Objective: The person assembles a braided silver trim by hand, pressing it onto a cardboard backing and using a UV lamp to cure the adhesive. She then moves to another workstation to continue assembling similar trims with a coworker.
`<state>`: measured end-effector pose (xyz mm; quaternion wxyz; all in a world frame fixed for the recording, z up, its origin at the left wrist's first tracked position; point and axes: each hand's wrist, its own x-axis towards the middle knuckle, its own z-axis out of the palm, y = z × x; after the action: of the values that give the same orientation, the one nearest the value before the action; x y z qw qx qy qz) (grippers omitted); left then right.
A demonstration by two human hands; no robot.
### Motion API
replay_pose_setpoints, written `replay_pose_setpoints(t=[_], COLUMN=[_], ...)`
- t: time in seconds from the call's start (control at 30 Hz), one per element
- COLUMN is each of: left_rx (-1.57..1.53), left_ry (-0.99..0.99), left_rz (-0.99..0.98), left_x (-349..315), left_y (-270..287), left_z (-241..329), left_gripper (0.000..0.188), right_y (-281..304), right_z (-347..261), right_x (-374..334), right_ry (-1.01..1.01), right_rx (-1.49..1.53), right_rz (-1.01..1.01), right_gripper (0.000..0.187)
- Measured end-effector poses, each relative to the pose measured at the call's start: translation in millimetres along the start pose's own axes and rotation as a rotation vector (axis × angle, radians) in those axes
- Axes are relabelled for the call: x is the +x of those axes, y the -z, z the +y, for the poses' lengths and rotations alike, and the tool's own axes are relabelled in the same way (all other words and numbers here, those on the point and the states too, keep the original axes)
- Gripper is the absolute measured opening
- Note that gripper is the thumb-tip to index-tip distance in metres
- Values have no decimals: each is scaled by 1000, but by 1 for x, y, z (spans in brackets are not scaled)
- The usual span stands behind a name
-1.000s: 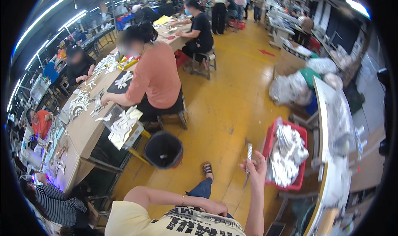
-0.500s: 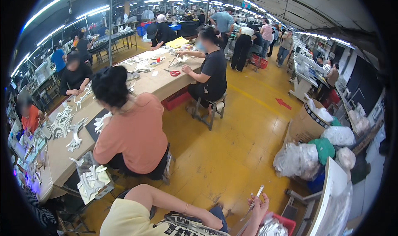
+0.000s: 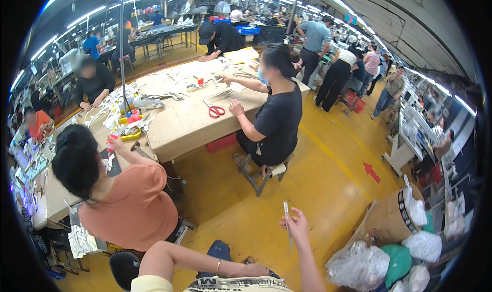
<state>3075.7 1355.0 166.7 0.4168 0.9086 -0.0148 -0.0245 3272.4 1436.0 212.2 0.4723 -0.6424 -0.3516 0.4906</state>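
Note:
Raised out in front of me, my right hand (image 3: 295, 225) pinches a slim silver-white strip (image 3: 286, 208) between thumb and fingers. It points upward, and a thin end hangs below the fingers; its exact kind is unclear. My left forearm, with a bracelet (image 3: 218, 266), bends across my body. My left hand (image 3: 254, 271) rests low near my shirt, its fingers too hidden to read. Left of me, a seated person in an orange top (image 3: 130, 205) holds a white bottle with a red cap (image 3: 112, 139) over the long table (image 3: 177, 133).
Red-handled scissors (image 3: 215, 110) and pale cut pieces lie on the table. A person in dark clothes sits ahead on a stool (image 3: 259, 182). To the right stand a large cardboard box (image 3: 392, 215) and stuffed plastic bags (image 3: 359, 266). Yellow floor (image 3: 328, 174) runs between.
My view has moved forward and swung round toward the right. The table scissors and stool appear closer. The red bin near my right hand is out of frame. The orange-topped person now lifts a bottle.

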Motion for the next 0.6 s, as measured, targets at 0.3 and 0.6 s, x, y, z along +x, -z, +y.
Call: replay_pose_setpoints(t=[0.3, 0.6], left_rx=[306, -23], left_ry=[72, 362], left_rz=[179, 261], left_x=[-68, -112], left_y=[150, 266], left_z=[-143, -214], left_gripper=[18, 22], right_y=[-150, -257], right_z=[-74, -103], right_x=[217, 348], right_ry=[64, -48], right_rx=[203, 161], right_rz=[-362, -536], right_gripper=[44, 26])
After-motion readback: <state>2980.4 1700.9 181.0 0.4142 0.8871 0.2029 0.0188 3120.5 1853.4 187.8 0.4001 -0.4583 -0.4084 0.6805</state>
